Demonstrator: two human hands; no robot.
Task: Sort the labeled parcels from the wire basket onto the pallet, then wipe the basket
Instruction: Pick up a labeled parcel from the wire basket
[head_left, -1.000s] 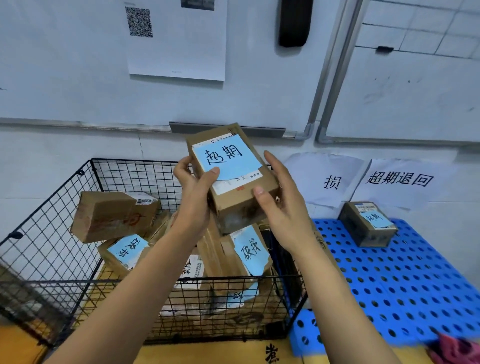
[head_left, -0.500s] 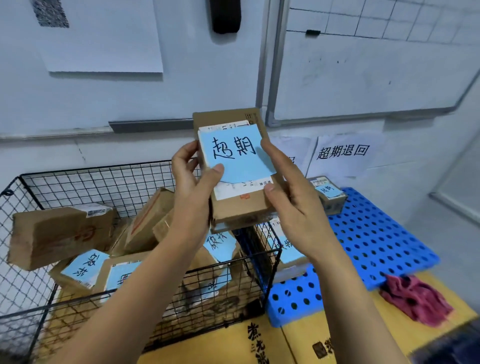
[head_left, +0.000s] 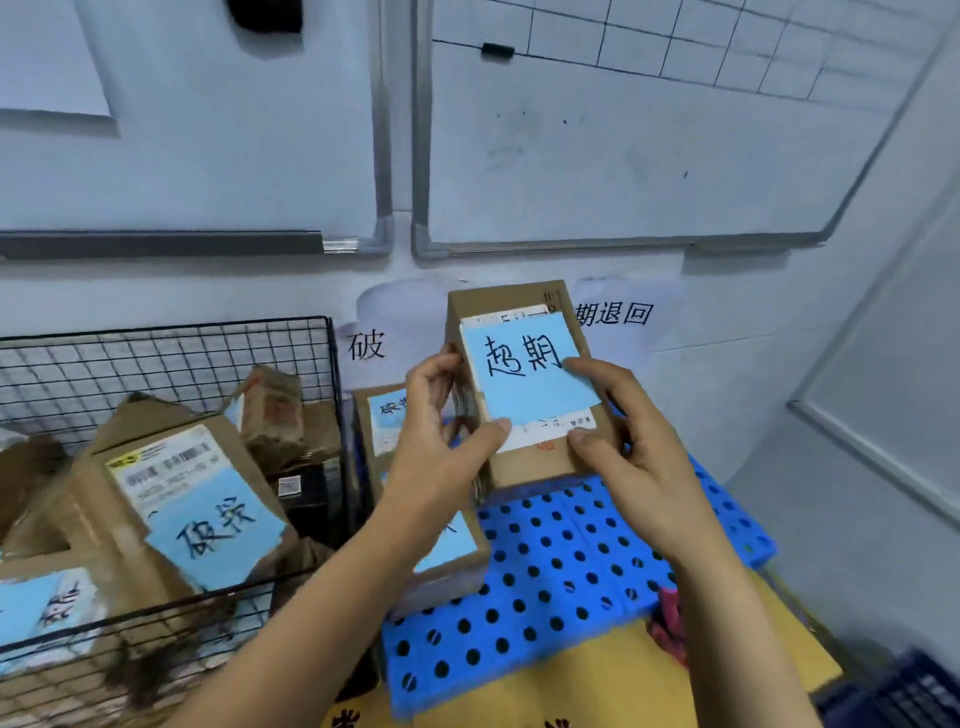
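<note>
The parcel has swung right above the pallet, left hand and right hand fingers clasping its flanks (long axis pointing up-frame).

Basket left, pallet right, just beside each other, wall behind both. Pile of parcels in basket. Rear parcel and front parcel on pallet, along edge next to basket. Held parcel above pallet rear, left hand at its left side, right hand at its right. Two signs on wall behind pallet. Cloth at pallet's right front edge.
</note>
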